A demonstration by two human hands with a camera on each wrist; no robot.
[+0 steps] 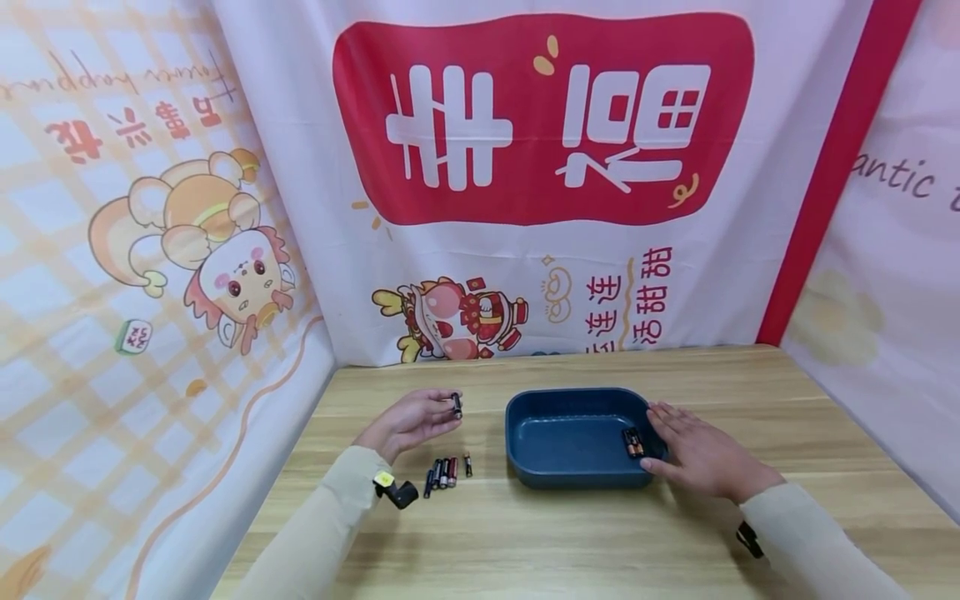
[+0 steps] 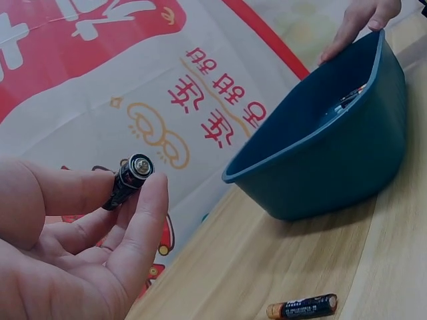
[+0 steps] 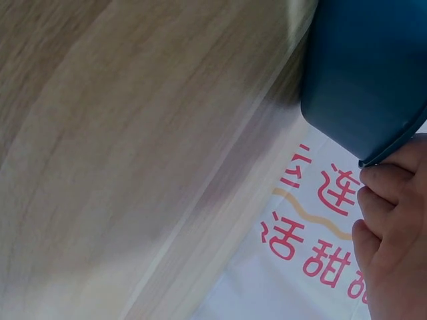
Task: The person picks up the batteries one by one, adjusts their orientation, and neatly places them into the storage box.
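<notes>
Left hand [image 1: 408, 423]: was poised above the counter [image 1: 517, 546], left of the blue tub [image 1: 577, 481], its thumb and fingers clamped on a dark battery [image 1: 457, 406].
Dark battery: was held clear of the counter, one metal end facing the left wrist camera.
Right hand [image 1: 701, 454]: rested on the rim at the tub's right end, thumb and fingers spread apart.
Blue tub: stood upright on the counter between the two hands.
Batteries inside the tub [image 1: 634, 443]: lay close together at the right end, near the right hand (their exact number could not be told).
Row of batteries [image 1: 445, 473]: lay side by side on the counter, near the left hand.
Lone battery [image 1: 468, 465]: lay just right of that row, black with a copper-coloured end.
Backdrop [image 1: 720, 275]: hung behind the counter, white with a large red panel [image 1: 536, 167].
</notes>
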